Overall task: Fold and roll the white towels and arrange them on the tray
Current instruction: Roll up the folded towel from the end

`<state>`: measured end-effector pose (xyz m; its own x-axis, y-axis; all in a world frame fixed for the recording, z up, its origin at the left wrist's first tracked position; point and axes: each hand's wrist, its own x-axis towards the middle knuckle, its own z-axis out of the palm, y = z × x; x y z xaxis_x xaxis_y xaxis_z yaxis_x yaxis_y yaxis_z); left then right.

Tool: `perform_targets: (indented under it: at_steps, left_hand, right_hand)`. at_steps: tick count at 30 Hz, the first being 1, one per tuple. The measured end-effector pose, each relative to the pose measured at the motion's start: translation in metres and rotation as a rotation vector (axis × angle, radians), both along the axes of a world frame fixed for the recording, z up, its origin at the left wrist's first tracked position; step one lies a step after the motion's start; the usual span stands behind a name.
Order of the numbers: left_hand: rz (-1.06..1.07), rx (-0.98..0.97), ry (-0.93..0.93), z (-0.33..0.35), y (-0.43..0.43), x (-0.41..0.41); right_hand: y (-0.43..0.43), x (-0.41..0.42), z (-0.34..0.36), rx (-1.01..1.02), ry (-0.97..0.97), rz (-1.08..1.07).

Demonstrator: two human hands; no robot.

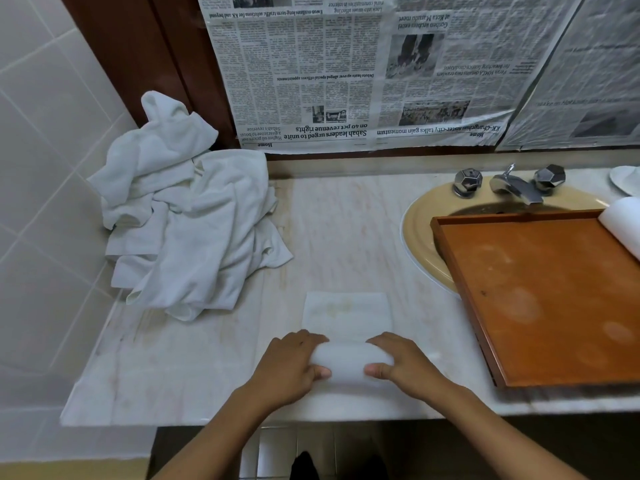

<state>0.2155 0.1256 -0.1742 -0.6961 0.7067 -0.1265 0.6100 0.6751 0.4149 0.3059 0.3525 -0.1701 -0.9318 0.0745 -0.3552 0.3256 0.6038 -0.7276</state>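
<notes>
1. My left hand (pixel 291 365) curls round the left end of the half-rolled towel (pixel 346 358), thumb on the near side and fingers over the top; my right hand (pixel 401 362) grips the right end the same way
2. That towel is soft white terry. Its near part is a thick, smooth cylinder between my hands, and its far part lies flat as a narrow rectangle with faint yellowish marks, on the counter (pixel 194 368) close to the near edge
3. The counter is pale marble with faint pinkish veins and a dull polish
4. At the far left, against the tiled wall (pixel 41 168), a pile of towels (pixel 194 230) lies loose and crumpled, white, with deep folds and hemmed edges draped over one another
5. To the right, the tray (pixel 540 296) is a shallow orange-brown wooden rectangle with a low raised rim and pale worn patches on its floor
6. It holds one rolled towel (pixel 623 223) at its far right corner, white and smooth, partly cut off by the frame edge
7. The tray lies across the sink (pixel 419 237), an oval beige glazed basin with a chrome tap (pixel 516 187) between two faceted metal knobs
8. Creased newspaper (pixel 346 71) covers the far wall, its print upside down
</notes>
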Motion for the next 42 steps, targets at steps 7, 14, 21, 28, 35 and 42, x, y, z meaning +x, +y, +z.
perform_targets:
  at_steps: [7, 14, 21, 28, 35, 42]
  left_hand:
    - [0.220, 0.081, -0.141, 0.006, 0.013, 0.000]
    - [0.178, 0.365, 0.269, -0.023, -0.002, 0.037]
    - [0.040, 0.173, 0.286, -0.032, -0.009, 0.025]
    - [0.078, 0.085, 0.021, -0.016, -0.006, 0.012]
    - [0.207, 0.013, -0.349, 0.010, 0.015, -0.013]
    - [0.210, 0.151, 0.278, 0.001, 0.016, 0.015]
  right_hand:
    - [-0.015, -0.001, 0.000, 0.401, 0.175, -0.109]
    - [-0.026, 0.026, -0.019, 0.581, 0.432, -0.050]
    - [-0.009, 0.015, -0.022, 0.487, 0.336, 0.087]
    - [0.001, 0.015, -0.006, 0.164, 0.146, -0.022]
    - [-0.001, -0.010, 0.000, 0.095, -0.054, -0.212]
    - [-0.033, 0.009, -0.007, 0.662, 0.482, 0.005]
